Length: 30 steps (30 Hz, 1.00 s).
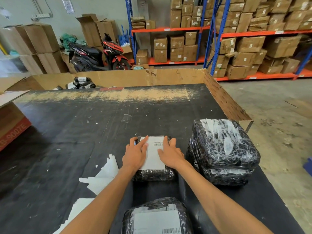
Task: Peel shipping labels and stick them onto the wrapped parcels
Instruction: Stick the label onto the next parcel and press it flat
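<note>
Now | both hands (135, 154) flat | label (154, 153) long axis away, on parcel (152, 174)

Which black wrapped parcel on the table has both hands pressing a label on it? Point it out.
The middle parcel, with the left hand and right hand flat on its white label. The stacked parcels at right and the nearest parcel lie untouched.

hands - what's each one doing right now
Left hand: open, flat, pressing the label onto the parcel.
Right hand: open, flat, pressing the same label; grips nothing.
</note>
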Each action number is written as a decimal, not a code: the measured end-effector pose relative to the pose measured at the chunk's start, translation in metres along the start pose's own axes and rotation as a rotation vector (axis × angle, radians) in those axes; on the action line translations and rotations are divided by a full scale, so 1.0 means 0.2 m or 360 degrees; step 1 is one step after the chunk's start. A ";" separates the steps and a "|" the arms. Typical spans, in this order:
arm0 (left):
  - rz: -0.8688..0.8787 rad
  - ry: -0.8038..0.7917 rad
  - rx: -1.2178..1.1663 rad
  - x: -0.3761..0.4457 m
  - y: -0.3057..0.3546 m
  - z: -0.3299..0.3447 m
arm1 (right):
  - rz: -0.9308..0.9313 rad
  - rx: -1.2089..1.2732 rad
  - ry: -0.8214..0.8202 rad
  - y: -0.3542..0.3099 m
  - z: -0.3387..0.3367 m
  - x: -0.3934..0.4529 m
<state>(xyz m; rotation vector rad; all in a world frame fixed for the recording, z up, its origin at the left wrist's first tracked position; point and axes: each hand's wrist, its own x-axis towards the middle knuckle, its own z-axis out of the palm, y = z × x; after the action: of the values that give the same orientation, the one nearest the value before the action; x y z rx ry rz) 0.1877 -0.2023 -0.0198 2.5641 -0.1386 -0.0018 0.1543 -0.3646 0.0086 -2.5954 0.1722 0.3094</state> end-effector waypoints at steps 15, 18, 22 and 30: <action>0.0094 -0.0205 -0.0272 -0.25 -0.07 -0.05 | -0.0278 0.0855 -0.0121 0.15 0.09 -0.17; 0.0197 -0.0174 -0.0358 -0.30 -0.11 -0.08 | -0.0351 0.0936 -0.0109 0.18 0.12 -0.20; 0.0216 -0.0049 -0.0352 -0.33 -0.10 -0.12 | -0.0365 0.0952 -0.0019 0.21 0.10 -0.22; -0.0327 -0.0138 -0.0455 -0.36 -0.01 -0.16 | 0.0066 0.1183 -0.0102 0.21 0.07 -0.31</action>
<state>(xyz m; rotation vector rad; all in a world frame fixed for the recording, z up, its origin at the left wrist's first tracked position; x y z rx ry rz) 0.1169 -0.1756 0.0033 2.2817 0.0879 -0.1968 0.0840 -0.3903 -0.0081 -1.8473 0.2608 0.2761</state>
